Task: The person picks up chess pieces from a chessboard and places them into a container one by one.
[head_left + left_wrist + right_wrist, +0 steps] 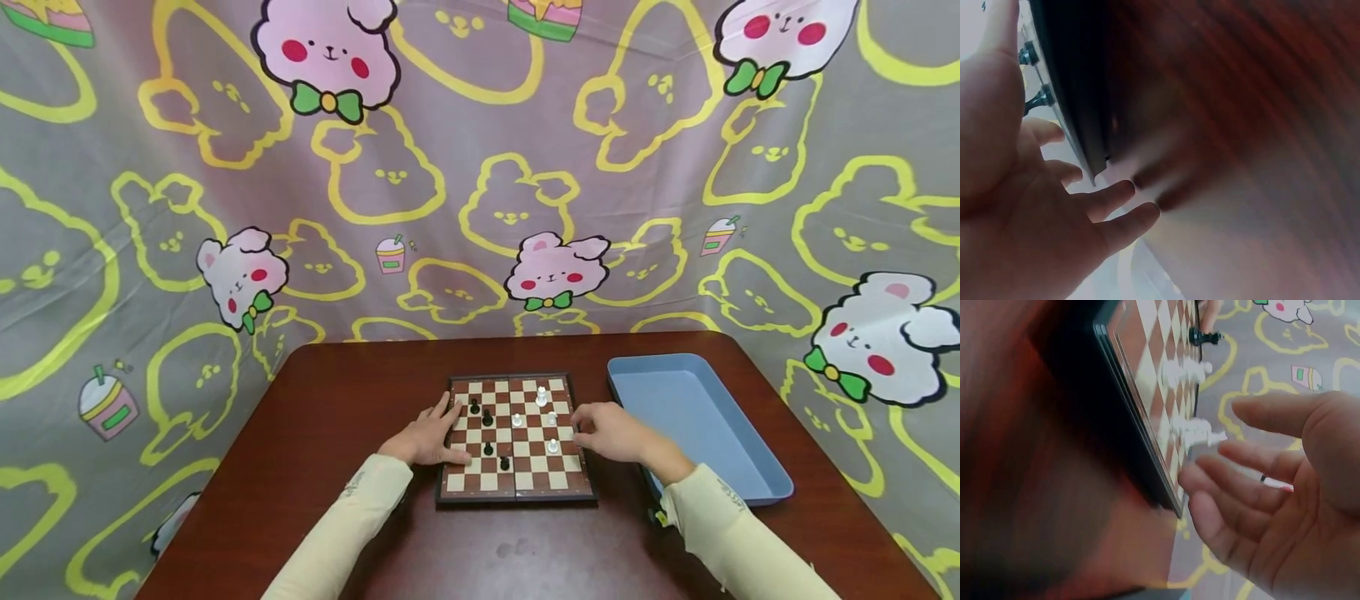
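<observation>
A brown-and-cream chessboard [540, 481] with a dark rim lies on the table. My left hand [429, 437] rests at its left edge with fingers spread, some of them over the rim; the left wrist view has two fingertips beyond the board's side, near the tabletop. Several black chess pieces, among them a black piece [487, 417], stand on the left half. On the right half are several white pieces, including a tall white one [542, 397] and a white piece [553, 447]. Beside the right edge, my right hand [1272, 500] has loosely bent fingers, thumb apart, holding nothing.
A blue-grey tray [780, 492] lies right of the board, partly beneath my right forearm. The dark reddish-brown table [337, 400] reaches back to a patterned curtain [450, 192]. A small green-and-black item [660, 517] shows near the right sleeve.
</observation>
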A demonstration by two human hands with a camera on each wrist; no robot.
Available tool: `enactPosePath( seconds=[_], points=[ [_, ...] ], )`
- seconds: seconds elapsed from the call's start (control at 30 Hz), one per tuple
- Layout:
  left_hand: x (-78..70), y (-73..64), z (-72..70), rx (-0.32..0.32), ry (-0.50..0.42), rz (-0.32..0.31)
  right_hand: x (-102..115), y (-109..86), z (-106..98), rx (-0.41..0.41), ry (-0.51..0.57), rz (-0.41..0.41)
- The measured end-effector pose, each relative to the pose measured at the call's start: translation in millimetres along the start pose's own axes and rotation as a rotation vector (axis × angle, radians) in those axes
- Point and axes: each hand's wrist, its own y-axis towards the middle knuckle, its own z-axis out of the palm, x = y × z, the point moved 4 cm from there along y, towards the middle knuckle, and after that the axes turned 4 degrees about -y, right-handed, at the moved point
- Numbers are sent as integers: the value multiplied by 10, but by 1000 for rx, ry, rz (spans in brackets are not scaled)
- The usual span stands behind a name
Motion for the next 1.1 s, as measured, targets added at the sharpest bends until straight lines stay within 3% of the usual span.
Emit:
enactPosePath(
  seconds=[0.3, 0.57, 1.1],
  points=[
    [41, 19, 26, -9, 72, 22, 122, 42, 191, 16, 28, -103],
    [46, 51, 25, -6, 132, 11, 138, 81, 300, 47, 105, -86],
    [24, 24, 62, 9, 142, 7, 69, 184, 434, -35, 15, -87]
  ],
)
